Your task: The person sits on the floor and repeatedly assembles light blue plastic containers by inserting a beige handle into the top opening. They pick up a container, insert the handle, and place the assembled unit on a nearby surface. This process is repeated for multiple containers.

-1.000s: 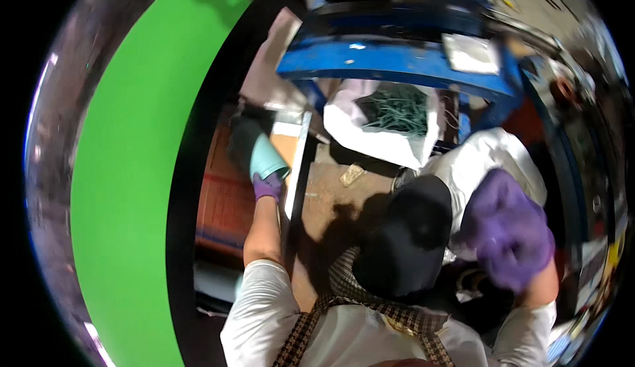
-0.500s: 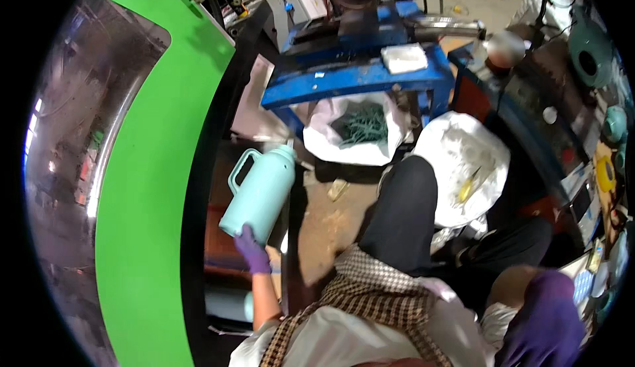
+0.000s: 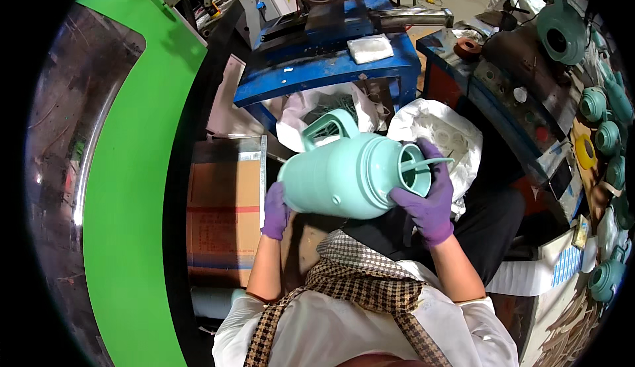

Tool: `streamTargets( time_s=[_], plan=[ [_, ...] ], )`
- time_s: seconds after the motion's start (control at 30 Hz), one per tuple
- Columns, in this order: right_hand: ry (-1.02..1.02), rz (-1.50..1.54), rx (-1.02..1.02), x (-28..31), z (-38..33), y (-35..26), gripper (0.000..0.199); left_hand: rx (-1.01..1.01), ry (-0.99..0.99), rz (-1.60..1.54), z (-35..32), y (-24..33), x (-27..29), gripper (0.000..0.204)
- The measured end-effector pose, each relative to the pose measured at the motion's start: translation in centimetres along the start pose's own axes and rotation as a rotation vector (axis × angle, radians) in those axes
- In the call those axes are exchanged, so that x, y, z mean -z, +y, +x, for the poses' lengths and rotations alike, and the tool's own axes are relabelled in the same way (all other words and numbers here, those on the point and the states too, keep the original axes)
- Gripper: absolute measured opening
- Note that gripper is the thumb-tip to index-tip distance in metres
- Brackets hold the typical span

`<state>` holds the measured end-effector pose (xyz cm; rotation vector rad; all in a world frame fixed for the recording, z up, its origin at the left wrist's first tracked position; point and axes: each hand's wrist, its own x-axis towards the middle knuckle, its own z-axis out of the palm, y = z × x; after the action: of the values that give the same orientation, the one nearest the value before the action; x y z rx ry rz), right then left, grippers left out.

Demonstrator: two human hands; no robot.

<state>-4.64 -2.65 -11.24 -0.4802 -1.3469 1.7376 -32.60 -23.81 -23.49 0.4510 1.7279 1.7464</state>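
Note:
A pale teal plastic jug body [image 3: 331, 178] lies tilted almost sideways in front of my torso, its open mouth facing right and its handle [image 3: 334, 125] on top. My left hand [image 3: 275, 212], in a purple glove, grips the base end. My right hand [image 3: 430, 201], gloved alike, is closed around the rim of the mouth, thumb on the near side and fingers on the far side. A thin teal strip [image 3: 433, 162] sticks out from the mouth beside my right fingers; whether it is joined to the rim I cannot tell.
Left of me runs a bright green surface [image 3: 129, 234] beside a cardboard box [image 3: 221, 228]. Ahead stand a blue table [image 3: 317, 72] and two white sacks [image 3: 473, 138]. On the right, a workbench [image 3: 489, 82], a yellow ring [image 3: 585, 152] and several teal jugs [image 3: 607, 281].
The jug has moved right and turned from near upright to sideways, mouth to the right. My right hand has come in from the lower right and taken hold of the rim.

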Motion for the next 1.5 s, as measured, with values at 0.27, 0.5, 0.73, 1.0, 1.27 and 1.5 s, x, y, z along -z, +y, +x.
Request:
streamTargets(
  time_s=[0.27,0.5,0.73,1.0,1.27,1.5],
  plan=[
    [-0.225,-0.799,0.658,-3.8,-1.2,3.0,0.112,-0.923,-0.329,1.021,-6.6,13.3,-11.0,0.12],
    [-0.421,-0.79,0.722,-1.1,-3.1,1.4,0.081,-1.06,-0.252,0.865,-5.5,10.3,-11.5,0.068],
    [-0.331,-1.317,0.724,-1.0,-6.0,7.4,0.044,-1.184,-0.278,0.883,-6.0,9.6,-14.3,0.056],
    [-0.512,-1.261,0.319,-0.9,-7.4,6.2,0.038,-1.181,-0.324,0.955,-6.9,7.5,-15.0,0.044],
    [-0.594,-1.334,0.405,-1.3,-4.8,7.3,0.031,-1.239,-0.202,0.977,-5.3,6.7,-14.7,0.036],
    [-0.525,-1.117,0.787,5.7,0.2,3.4,0.026,-1.122,-0.029,0.983,-2.8,6.8,-12.5,0.062]
  ],
)
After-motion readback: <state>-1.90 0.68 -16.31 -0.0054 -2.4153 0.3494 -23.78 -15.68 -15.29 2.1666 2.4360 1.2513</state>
